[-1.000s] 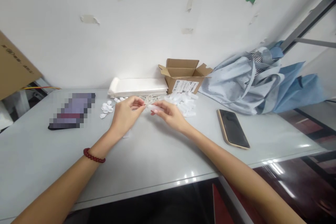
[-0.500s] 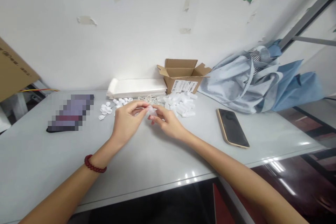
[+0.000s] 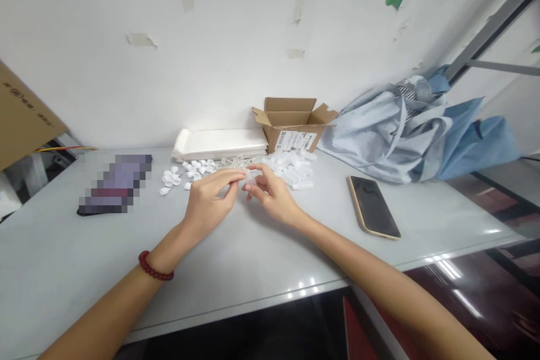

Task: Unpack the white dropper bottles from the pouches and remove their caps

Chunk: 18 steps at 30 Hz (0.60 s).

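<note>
Over the middle of the table, a small translucent plastic piece [image 3: 252,179] sits between my fingertips, mostly covered by them. My left hand [image 3: 211,194], with a dark red bracelet on its wrist, pinches at the piece's left end. From the other side, my right hand [image 3: 274,194] grips it between thumb and bent fingers. Just behind and right of the hands lies a heap of translucent plastic tubes [image 3: 300,171]. Several small white curled pieces [image 3: 171,177] are scattered to the left. Pale thin cords [image 3: 240,162] lie in a tangle behind my fingers.
Against the wall stand a stack of flat white packets [image 3: 219,143] and an open cardboard box [image 3: 291,135]. A smartphone [image 3: 375,208] lies on the right of the grey table [image 3: 236,270], near blue cloth bags [image 3: 379,129]. A pixelated dark object [image 3: 118,183] rests at left.
The fingers of my left hand have straightened and shifted slightly right along the translucent piece. My right fingers have opened a little around it. The camera view has moved slightly.
</note>
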Available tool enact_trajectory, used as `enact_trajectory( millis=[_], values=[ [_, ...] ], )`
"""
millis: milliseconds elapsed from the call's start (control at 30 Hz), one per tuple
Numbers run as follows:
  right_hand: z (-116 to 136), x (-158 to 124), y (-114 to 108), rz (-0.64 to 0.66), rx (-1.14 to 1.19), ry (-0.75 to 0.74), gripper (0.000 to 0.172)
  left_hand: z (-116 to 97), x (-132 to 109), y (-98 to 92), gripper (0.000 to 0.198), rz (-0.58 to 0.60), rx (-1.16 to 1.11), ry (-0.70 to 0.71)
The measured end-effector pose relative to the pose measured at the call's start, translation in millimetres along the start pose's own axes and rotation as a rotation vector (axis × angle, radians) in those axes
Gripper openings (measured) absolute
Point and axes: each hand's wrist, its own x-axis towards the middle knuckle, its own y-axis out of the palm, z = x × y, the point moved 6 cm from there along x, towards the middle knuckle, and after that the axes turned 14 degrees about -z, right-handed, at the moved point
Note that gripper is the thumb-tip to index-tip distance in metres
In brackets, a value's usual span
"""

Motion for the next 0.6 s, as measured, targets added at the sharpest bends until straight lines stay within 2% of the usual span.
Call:
enact_trajectory(
  millis=[100, 200, 367, 467, 600],
  values=[
    [-1.6, 0.0, -0.5, -0.023, 0.012, 0.004, 0.031, 3.9, 0.1, 0.5, 0.018, 0.016, 0.020, -0.078],
    [-3.7, -0.7, -1.5, -0.046, -0.041, -0.012, 0.028, 12.7, -1.0, 2.9, 0.014, 0.077, 0.011, -0.273],
    [0.9, -3.1, -2.7, -0.079, -0.278, -0.234, 0.025, 28.4, -5.1, 3.9, 0.020, 0.108, -0.086, -0.597],
    [3.0, -4.6, -1.2, -0.064, -0.341, -0.324, 0.024, 33.4, -6.6, 6.3, 0.027, 0.118, -0.174, -0.657],
    [6.2, -6.2, 1.7, -0.024, -0.379, -0.393, 0.024, 34.2, -6.6, 10.4, 0.025, 0.157, -0.217, -0.638]
  ],
)
